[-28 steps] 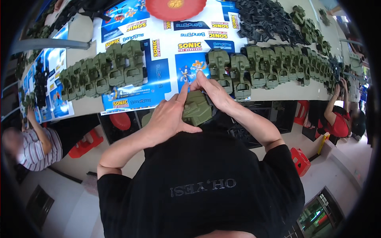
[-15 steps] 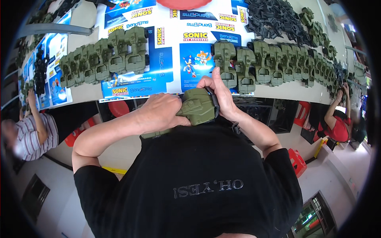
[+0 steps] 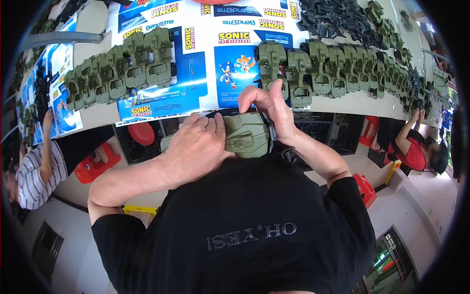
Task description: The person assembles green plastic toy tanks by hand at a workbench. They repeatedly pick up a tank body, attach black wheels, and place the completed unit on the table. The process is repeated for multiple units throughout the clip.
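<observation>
Currently, item in hand: one olive-green moulded plastic toy vehicle body (image 3: 246,133), held close in front of your chest, near side of the counter (image 3: 342,104) and just off its edge.

Left hand (image 3: 196,147): grip wrapped over the left end of the body, fingers curled down across its top; clenched on it.

Right hand (image 3: 271,110): thumb and fingers pinching the far right edge of the same body, palm against its side; grasping it too.

Stock on the counter:
- Left row of olive-green vehicle bodies (image 3: 117,71), standing overlapped on the flat printed blue-and-white cardboard sheets (image 3: 196,59); appear to be of the same kind as yours.
- Right row of olive-green vehicle bodies (image 3: 342,66), running from just beyond your right hand away to the far right.
- Heap of dark grey plastic parts (image 3: 338,17), far right of centre.

Progress, as a judgement: two long rows suggest many pieces already handled and lined up; the one you hold is not yet set down, and you seem to be mid-way through pressing or fitting something on it. Whether it carries a dark part cannot be told, since your hands cover much of it.

Others: a person in a striped shirt (image 3: 32,176) at the left, a person in a red top (image 3: 413,152) at the right.
</observation>
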Demonstrator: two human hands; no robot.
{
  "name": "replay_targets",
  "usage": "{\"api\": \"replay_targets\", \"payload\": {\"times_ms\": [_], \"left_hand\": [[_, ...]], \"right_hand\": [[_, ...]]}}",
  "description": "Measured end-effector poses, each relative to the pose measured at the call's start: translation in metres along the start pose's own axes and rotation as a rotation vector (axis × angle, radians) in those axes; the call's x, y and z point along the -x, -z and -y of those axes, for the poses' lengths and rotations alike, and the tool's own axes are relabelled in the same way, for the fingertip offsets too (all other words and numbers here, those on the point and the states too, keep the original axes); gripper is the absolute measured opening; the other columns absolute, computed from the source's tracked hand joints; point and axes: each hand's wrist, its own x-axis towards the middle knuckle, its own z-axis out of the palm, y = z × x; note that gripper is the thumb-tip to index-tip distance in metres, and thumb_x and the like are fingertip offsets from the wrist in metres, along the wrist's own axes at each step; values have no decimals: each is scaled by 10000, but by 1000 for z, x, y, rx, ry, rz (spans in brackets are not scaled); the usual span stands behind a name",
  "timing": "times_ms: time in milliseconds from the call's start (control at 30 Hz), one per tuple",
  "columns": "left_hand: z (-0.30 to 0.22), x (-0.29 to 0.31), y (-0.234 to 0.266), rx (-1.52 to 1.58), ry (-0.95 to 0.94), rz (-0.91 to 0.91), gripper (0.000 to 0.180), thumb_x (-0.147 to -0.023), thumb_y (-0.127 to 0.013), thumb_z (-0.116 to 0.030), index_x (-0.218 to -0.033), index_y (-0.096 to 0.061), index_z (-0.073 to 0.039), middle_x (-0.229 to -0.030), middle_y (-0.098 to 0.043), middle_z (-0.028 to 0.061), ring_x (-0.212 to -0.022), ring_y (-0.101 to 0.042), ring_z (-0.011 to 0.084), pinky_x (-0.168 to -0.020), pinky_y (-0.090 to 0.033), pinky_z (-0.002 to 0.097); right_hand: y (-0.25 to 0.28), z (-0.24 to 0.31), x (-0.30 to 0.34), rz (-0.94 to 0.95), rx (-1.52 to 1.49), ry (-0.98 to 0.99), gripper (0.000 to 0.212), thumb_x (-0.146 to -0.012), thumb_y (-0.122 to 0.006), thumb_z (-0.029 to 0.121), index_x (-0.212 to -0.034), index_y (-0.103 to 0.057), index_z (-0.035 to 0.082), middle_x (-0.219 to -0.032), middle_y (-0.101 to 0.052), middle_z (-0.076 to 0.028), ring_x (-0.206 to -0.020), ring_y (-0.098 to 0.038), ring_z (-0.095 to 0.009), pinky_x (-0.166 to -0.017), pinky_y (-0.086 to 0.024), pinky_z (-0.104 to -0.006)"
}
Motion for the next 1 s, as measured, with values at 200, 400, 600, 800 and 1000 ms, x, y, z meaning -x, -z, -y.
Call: {"api": "replay_targets", "payload": {"times_ms": [200, 400, 600, 800, 1000], "left_hand": [[-18, -15, 22, -180, 31, 211, 612, -771, -627, -404, -1006, -578, 159, -681, -605, 121, -664, -589, 193, -721, -416, 321], [-18, -21, 25, -135, 33, 298, 627, -778, -624, -407, -1011, -569, 172, -683, -614, 148, -682, -605, 223, -749, -428, 345], [-16, -23, 26, -73, 39, 331, 631, -786, -623, -400, -1040, -552, 174, -740, -615, 173, -734, -606, 250, -798, -431, 366], [8, -7, -7, 119, -30, 61, 673, -782, -629, -399, -1079, -511, 193, -801, -625, 199, -781, -610, 263, -810, -428, 356], [12, -5, -2, 182, 14, 196, 708, -701, -699, -323, -1125, -470, 195, -883, -593, 206, -863, -583, 283, -847, -418, 371]], "right_hand": [[9, -22, 3, -227, -395, -61, 665, -964, -157, 536, -701, -510, 38, -740, -525, -68, -727, -495, -158, -716, -402, -274], [6, -12, 5, -341, -230, -247, 688, -948, -163, 576, -725, -537, 44, -742, -558, -57, -710, -506, -135, -695, -404, -263], [11, -12, 4, -297, -117, -330, 767, -925, -112, 620, -760, -586, 40, -816, -587, -53, -753, -520, -132, -726, -398, -257], [1, 4, 2, -99, -23, -382, 896, -881, -59, 677, -894, -635, -10, -945, -630, -123, -895, -566, -183, -879, -417, -294], [-10, 3, 0, -235, -50, -289, 868, -913, -121, 632, -759, -645, -42, -882, -654, -175, -862, -601, -215, -897, -433, -311]]}}
